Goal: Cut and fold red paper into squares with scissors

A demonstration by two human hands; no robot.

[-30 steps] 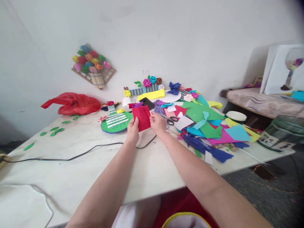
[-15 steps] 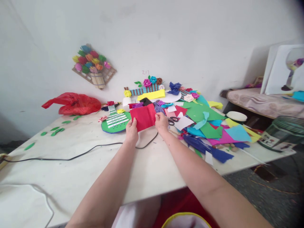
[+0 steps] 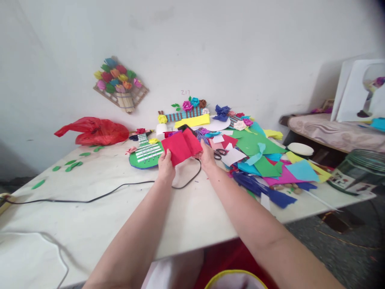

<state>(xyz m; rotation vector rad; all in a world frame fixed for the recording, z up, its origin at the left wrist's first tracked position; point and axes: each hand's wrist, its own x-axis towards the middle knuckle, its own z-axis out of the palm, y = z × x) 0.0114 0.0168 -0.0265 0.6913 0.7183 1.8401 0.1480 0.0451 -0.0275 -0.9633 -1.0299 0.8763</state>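
Note:
A folded piece of red crepe paper [image 3: 177, 148] is held up above the table between both hands. At its lower left corner my left hand [image 3: 166, 165] pinches it, thumb on the front. My right hand [image 3: 207, 155] grips its right edge, where a flap stands a little apart from the main part. Behind the paper to the left lies a green guitar-shaped cutout [image 3: 148, 162] with white strips. Black-handled scissors [image 3: 220, 153] rest just right of my right hand.
Coloured paper scraps [image 3: 255, 144] are heaped on the right, near a glass jar [image 3: 355, 172]. A black cable [image 3: 120, 186] crosses the table [image 3: 90, 224]. A red plastic bag [image 3: 98, 132] and green paper leaves [image 3: 73, 165] lie left. Paper flowers [image 3: 194, 102] stand by the wall.
The red paper has opened wider and tilted, its right flap folding outward. My right hand has shifted slightly right and down; my left hand stays at the lower left corner.

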